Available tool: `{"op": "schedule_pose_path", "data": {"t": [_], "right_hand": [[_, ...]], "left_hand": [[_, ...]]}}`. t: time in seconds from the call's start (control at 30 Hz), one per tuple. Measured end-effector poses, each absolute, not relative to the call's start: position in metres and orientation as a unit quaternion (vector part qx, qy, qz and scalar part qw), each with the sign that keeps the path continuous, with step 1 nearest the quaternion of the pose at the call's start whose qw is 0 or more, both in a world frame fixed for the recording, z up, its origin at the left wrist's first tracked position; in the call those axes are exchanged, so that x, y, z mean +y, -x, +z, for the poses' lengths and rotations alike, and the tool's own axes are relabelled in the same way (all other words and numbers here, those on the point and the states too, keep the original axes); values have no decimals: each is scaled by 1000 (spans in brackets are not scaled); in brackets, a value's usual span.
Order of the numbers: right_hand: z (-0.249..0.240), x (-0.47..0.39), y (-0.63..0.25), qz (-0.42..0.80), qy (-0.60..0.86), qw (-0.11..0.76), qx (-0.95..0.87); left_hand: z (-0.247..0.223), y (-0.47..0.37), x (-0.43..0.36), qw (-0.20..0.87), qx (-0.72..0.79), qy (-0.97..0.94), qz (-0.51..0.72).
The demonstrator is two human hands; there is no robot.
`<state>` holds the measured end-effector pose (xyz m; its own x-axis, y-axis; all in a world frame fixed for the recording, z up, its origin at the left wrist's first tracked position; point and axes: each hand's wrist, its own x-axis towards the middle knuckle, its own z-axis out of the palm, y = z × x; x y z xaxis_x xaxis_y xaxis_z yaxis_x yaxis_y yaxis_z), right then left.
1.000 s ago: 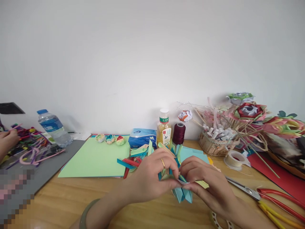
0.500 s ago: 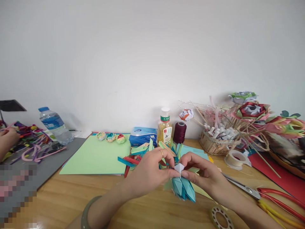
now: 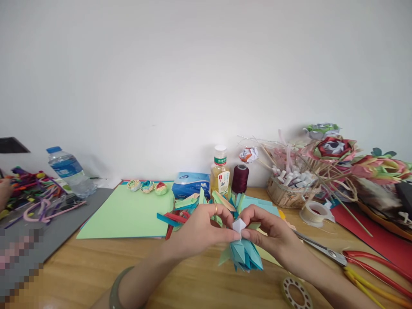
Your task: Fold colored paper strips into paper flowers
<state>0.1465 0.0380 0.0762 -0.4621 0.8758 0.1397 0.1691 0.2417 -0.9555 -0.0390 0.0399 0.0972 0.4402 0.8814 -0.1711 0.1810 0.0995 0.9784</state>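
Between my two hands hangs a folded paper flower (image 3: 245,255) with blue petals, a few pale green ones and a white folded tip (image 3: 238,225) on top. My left hand (image 3: 206,229) pinches the left side of the white tip with thumb and index finger. From the other side, the thumb and fingers of my right hand (image 3: 268,229) close on the same spot. Behind the hands lies a pile of folded paper pieces (image 3: 193,201) in green, blue and red, partly hidden by my left hand.
Scissors (image 3: 334,254) and a tape roll (image 3: 296,293) lie at right. Behind stand a tissue pack (image 3: 190,185), a drink bottle (image 3: 220,174), a thread spool (image 3: 240,178) and a basket (image 3: 280,191) with paper flowers. Green paper (image 3: 125,214) lies left; another person's hand (image 3: 4,192) is at far left.
Both hands still pinch the paper flower at its white tip. The flower has turned slightly, and pale green petals now show at its sides. The other person's hand has moved left.
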Motion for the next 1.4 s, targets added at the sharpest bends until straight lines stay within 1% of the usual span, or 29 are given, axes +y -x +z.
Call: {"op": "schedule_pose_path", "data": {"t": [0.2, 0.4, 0.6, 0.9, 1.2, 1.3, 1.4], "right_hand": [[77, 42, -147, 508, 373, 357, -690], [80, 41, -145, 539, 372, 356, -667], [76, 41, -145, 506, 386, 365, -680], [85, 40, -145, 489, 399, 343, -695], [87, 37, -143, 453, 412, 353, -707], [87, 36, -142, 459, 408, 362, -702], [86, 36, -142, 490, 397, 366, -684]], "left_hand": [[98, 38, 38, 583, 435, -608, 318], [97, 38, 41, 608, 406, -606, 313], [95, 38, 41, 603, 447, -597, 284], [91, 40, 42, 597, 447, -572, 341], [92, 38, 42, 596, 454, -570, 338], [96, 39, 42, 597, 458, -575, 320], [99, 41, 42, 604, 448, -586, 302]]}}
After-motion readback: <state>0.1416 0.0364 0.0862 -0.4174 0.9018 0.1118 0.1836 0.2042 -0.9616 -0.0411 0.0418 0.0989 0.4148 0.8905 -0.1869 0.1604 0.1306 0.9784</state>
